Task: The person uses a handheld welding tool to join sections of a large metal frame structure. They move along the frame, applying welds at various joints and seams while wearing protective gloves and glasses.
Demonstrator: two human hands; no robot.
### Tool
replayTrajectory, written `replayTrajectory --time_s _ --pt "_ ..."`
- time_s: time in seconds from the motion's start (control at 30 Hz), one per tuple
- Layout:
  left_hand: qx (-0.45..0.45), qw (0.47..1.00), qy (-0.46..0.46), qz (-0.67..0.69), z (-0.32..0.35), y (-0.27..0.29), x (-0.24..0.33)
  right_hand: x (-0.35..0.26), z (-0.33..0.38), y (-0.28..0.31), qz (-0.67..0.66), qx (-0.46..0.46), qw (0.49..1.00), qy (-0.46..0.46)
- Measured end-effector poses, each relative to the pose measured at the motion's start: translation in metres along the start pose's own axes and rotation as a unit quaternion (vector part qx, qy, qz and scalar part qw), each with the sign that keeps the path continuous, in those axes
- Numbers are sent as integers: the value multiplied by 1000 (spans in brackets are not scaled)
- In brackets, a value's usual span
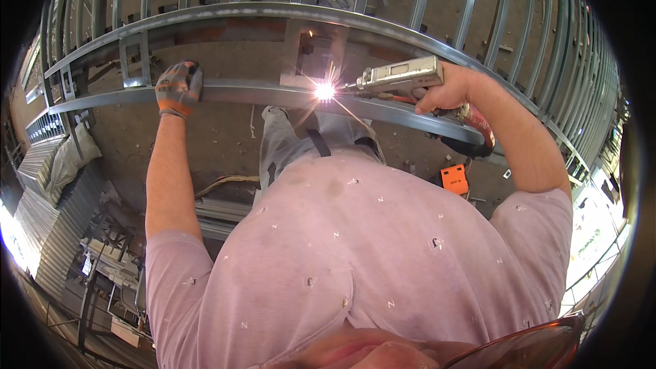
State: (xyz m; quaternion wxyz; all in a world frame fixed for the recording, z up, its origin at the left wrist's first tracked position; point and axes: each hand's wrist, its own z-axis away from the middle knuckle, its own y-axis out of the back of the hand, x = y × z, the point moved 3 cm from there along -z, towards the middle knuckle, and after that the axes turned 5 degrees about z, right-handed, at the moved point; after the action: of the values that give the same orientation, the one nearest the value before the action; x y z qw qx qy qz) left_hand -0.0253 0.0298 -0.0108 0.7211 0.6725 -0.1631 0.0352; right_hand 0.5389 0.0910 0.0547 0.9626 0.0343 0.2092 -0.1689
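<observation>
Head view: a long grey metal rail [253, 96] runs sideways under the grey-and-orange-gloved left hand [179, 89]; whether it clasps, I cannot tell. A silvery boxy metal tool [403, 75], gripped by the bare right hand [447, 87], points leftward at the white spark [324, 91], nearer this hand.

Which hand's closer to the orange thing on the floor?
Right. The right hand, holding a tool, is above the orange thing in the picture; the left hand is far left, on a metal rail.
</observation>
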Motion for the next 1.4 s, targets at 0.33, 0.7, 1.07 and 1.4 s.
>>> replayTrajectory --time_s 0.33,0.7,1.07,1.4 --pt "2 1000 -8 9 0 0 -3 -3 4 -1 -1 20 1000 3" --pt "4 1000 1 -1 -1 -1 -6 3 5 -2 21 30 999 8" --pt "4 1000 -3 3 -2 1 -5 15 1 -2 -16 13 999 24" --pt "-9 1000 6 3 1 -3 -13 3 11 1 -16 13 1000 -6"
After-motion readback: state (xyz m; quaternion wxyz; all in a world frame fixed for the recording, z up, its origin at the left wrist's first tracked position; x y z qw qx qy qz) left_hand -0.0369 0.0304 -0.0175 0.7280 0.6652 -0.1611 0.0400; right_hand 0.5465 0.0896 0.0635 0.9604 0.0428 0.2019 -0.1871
